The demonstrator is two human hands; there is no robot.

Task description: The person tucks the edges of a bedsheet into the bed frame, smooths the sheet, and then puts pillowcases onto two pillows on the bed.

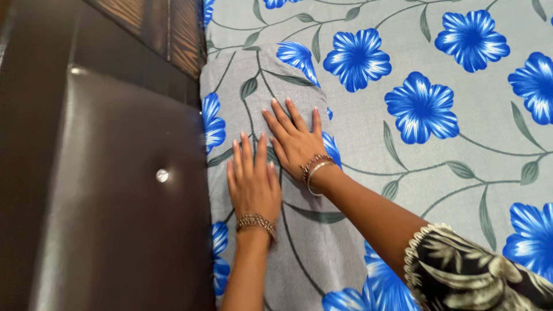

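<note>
A pillow in a grey case with blue flowers and green stems lies on a bed, against the headboard. My left hand rests flat on it, palm down, fingers slightly apart. My right hand lies flat just above and to the right, fingers spread, its lower fingers touching the left hand's fingertips. Both wrists wear bracelets. Neither hand holds anything.
A bedsheet of the same grey floral cloth covers the bed to the right. A dark brown padded headboard with a metal stud fills the left side. A patterned sleeve covers my right upper arm.
</note>
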